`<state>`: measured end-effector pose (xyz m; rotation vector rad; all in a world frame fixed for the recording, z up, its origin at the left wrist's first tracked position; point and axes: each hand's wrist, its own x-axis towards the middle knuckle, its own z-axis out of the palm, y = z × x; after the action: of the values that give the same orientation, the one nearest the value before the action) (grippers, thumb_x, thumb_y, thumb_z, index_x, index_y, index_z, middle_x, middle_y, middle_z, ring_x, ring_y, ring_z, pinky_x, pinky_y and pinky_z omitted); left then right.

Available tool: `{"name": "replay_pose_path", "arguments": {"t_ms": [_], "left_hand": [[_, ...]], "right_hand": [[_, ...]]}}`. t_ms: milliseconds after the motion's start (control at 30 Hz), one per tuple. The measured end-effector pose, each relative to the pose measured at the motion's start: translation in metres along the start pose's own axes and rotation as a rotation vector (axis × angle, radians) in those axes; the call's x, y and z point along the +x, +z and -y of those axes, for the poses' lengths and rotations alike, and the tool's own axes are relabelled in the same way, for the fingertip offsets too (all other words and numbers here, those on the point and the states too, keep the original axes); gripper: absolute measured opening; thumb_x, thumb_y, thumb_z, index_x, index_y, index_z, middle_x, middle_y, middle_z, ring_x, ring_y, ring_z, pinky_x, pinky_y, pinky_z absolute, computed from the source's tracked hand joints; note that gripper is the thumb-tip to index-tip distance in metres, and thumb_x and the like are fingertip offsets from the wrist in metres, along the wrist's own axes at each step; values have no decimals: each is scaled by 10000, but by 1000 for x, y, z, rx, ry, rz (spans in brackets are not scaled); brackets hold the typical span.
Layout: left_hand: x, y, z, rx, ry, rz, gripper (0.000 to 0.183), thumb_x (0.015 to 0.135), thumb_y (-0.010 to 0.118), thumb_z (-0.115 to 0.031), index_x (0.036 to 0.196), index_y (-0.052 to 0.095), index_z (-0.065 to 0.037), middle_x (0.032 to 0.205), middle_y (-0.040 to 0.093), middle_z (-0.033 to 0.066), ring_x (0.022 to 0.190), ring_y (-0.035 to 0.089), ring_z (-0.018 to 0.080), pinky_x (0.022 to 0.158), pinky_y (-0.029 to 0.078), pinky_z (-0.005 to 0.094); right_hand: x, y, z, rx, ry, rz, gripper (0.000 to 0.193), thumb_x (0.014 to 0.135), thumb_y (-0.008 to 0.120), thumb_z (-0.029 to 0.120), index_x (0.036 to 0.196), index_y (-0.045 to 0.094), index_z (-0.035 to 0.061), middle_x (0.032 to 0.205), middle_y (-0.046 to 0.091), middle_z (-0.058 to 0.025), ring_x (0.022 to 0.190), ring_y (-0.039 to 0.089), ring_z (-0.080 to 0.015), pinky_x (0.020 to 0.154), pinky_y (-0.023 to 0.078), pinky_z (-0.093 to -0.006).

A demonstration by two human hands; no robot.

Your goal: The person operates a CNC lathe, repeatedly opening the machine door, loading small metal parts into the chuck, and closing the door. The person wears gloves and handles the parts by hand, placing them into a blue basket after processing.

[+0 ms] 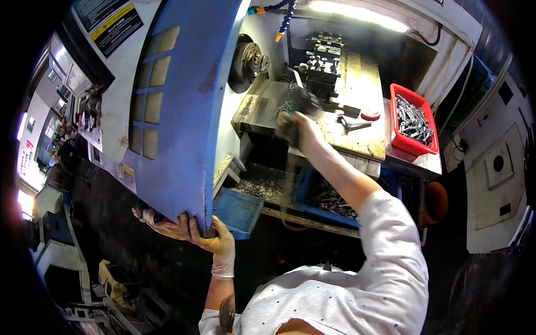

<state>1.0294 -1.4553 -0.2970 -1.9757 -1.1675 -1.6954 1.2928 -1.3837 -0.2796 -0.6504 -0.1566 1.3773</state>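
Observation:
My left hand [207,234], in a pale glove, curls its fingers round the lower corner of the blue machine door [190,111]. My right arm reaches into the lathe. At its end my right hand [297,129], blurred by motion, is closed round a dark hand tool [306,103] that looks like an air gun; a thin hose seems to hang below it. Left of and beyond that hand is the lathe chuck [248,62]. Farther back stands a tool block [324,61] with several holders. The exact shape of the tool is smeared.
A red basket [416,139] of small metal parts stands at the right on a ledge. Near it, a wrench-like tool [354,124] and a red round lid [370,115] lie on the yellowish plate. Below are a blue bin [301,195] of metal pieces and a blue tray [240,209].

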Motion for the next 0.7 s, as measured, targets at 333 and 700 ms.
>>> {"name": "replay_pose_path", "arguments": {"t_ms": [333, 700], "left_hand": [[-3, -1, 5, -8, 125, 58, 442, 627, 483, 8, 1015, 274, -21, 1065, 307, 160, 1006, 293, 321, 857, 153, 478], [-7, 4, 4, -54, 120, 51, 440, 624, 502, -23, 1009, 290, -37, 1049, 327, 140, 1001, 300, 318, 842, 194, 460]], "right_hand": [[160, 39, -75, -53, -369, -362, 148, 663, 482, 147, 613, 485, 8, 524, 468, -62, 432, 444, -153, 398, 362, -277], [185, 54, -98, 88, -595, -362, 125, 652, 520, 107, 591, 438, 33, 476, 447, -37, 362, 415, -132, 350, 331, -245]]}}
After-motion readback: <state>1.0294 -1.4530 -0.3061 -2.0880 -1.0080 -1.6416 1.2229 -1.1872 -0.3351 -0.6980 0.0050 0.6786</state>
